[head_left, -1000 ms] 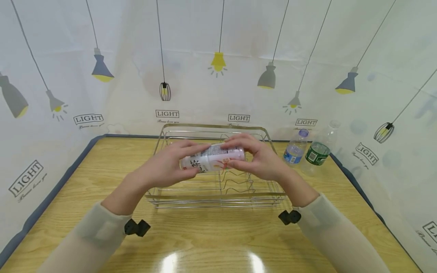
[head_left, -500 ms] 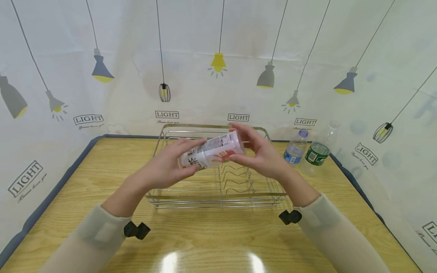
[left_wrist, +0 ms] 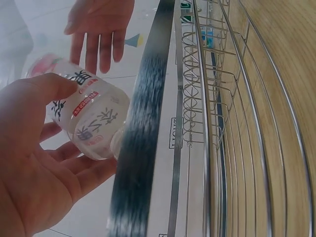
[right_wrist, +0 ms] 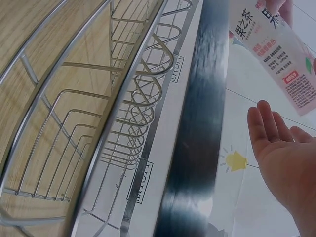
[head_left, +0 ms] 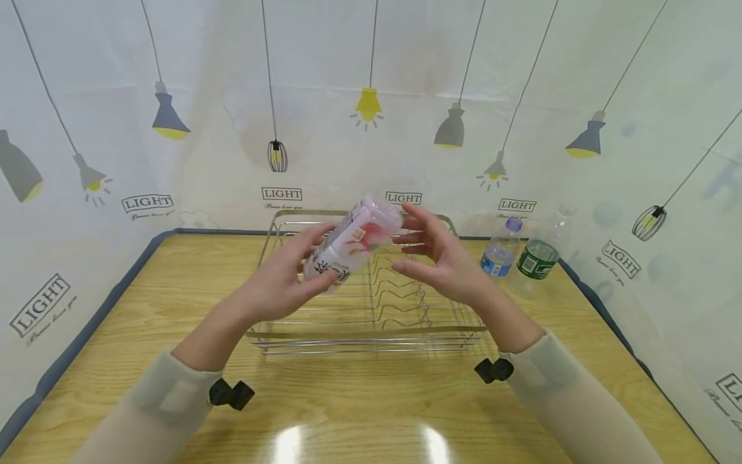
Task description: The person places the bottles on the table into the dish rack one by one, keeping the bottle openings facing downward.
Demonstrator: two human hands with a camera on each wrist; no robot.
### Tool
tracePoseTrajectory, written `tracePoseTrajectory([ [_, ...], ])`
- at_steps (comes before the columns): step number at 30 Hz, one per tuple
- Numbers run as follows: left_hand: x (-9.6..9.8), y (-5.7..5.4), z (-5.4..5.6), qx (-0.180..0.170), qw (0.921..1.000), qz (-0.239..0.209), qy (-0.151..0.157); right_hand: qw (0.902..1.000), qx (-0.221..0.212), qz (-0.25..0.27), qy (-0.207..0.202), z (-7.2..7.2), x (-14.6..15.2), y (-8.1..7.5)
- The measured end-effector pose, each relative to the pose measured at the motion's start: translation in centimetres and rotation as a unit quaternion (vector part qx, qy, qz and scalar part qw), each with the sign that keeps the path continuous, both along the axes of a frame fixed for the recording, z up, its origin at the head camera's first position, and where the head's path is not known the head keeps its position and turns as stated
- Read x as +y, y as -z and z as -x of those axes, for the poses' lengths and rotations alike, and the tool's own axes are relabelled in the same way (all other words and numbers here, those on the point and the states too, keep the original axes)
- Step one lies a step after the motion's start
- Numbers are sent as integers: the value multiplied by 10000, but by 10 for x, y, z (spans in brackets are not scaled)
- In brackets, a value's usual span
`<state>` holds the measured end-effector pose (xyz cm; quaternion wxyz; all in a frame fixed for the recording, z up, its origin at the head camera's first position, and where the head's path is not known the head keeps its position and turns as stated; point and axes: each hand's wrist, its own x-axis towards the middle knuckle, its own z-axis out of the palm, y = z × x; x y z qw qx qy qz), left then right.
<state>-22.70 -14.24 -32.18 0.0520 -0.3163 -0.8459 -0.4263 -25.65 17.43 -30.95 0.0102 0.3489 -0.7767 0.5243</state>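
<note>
Backdrop cloth with lamp prints is standing beyond all the fingers. Wooden table is lying below both hands. Wire rack is sitting on it, under the fingers. Clear bottle with green label is standing upright, well right of the right-hand fingers. Pink-and-white bottle is being held over the rack, tilted, between the two sets of fingers; its pink base is pointing up toward the right fingertips and its neck end is hanging lower, by the left fingers. Cap: can't tell. Blue-label bottle is standing just this side of the green one, right of the right fingers.

Left hand is gripping the pink-and-white bottle, thumb lying across the label, fingers curling round underneath. Right hand is holding nothing: fingers loosely extended, thumb apart, hovering just beside the base, not touching.

Step in hand, probably: left fingers carrying the bottle alone, right fingers standing by. Next move would be calling for a firm left grip, a controlled turn, and right fingers either cupping the base or staying clear.
</note>
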Motion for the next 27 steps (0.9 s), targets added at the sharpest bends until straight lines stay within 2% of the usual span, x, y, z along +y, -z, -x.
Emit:
tracePoseTrajectory([
  [4, 1, 0, -1, -547, 9977, -411, 20, 10000, 4, -31, 31, -1, 0, -1],
  [7, 1, 1, -1, -796, 9946, -659, 24, 10000, -8, -81, 48, -2, 0, -1],
  [15, 0, 4, 1, -1030, 9895, -1006, 92, 9998, -47, -178, 123, -2, -3, 0],
  [23, 4, 6, 0, -1347, 9796, -1485, 122, 9998, -123, -145, 49, -2, -11, 2],
  [27, 7, 8, -2, -1459, 9778, -1497, 130, 9998, -90, -158, 58, -3, -15, 2],
])
